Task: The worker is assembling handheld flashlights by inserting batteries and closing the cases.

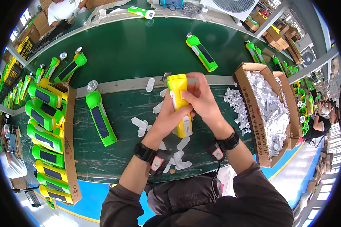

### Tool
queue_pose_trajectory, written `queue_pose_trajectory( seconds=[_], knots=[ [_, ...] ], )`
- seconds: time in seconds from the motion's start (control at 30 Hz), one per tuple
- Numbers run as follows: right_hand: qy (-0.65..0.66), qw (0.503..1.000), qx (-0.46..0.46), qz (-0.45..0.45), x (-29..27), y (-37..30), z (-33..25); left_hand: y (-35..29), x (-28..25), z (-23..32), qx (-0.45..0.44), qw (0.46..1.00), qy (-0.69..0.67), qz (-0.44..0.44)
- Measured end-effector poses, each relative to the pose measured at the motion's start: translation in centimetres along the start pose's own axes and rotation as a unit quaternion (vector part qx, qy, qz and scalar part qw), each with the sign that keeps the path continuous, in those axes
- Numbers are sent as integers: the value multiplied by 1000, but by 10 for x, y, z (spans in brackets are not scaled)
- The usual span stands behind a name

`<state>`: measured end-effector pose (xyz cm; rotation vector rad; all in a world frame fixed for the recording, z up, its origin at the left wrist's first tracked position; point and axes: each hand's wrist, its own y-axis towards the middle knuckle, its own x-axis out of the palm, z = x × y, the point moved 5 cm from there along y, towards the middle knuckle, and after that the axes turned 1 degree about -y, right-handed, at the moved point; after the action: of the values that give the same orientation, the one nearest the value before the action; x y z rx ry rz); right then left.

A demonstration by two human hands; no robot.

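Both my hands hold a yellow flashlight body (183,125) upright over the dark green bench. My left hand (169,117) wraps round its lower left side, thumb across the front. My right hand (202,96) grips the upper right side, thumb pressed on the yellow shell near a white part; whether a small piece sits under that thumb is hidden. White oval plastic pieces (150,84) lie scattered around and below the flashlight. Left of my hands a green flashlight (101,119) with a dark solar panel lies on the bench, a loose round reflector (91,86) at its top end.
At left a cardboard box (70,140) holds several green and yellow flashlights. A carton (254,125) of white plastic parts stands at right, with small white clips (238,109) spilled beside it. Beyond runs a green conveyor belt (140,49) carrying flashlights. A fan (235,5) stands behind.
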<state>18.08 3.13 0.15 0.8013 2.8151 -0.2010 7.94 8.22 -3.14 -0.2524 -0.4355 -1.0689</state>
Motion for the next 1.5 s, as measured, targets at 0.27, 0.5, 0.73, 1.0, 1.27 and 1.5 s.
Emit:
queue_pose_trajectory(
  seconds=[0.27,0.5,0.73,1.0,1.27,1.5],
  knots=[
    [263,947,159,-92,3,-50,20,4,-4,3,-7,982,-185,24],
    [364,866,187,-286,-3,-52,-4,6,-22,-9,45,995,-56,65],
    [206,970,90,-92,-53,40,-16,11,-24,-14,32,987,-154,32],
    [-486,837,-220,118,-78,159,14,15,-24,-14,22,978,-200,49],
    [-599,711,-365,50,44,182,-73,32,-40,-28,34,956,-279,83],
    [-408,704,-528,-243,280,215,-148,33,-44,-33,43,940,-334,55]
  ],
)
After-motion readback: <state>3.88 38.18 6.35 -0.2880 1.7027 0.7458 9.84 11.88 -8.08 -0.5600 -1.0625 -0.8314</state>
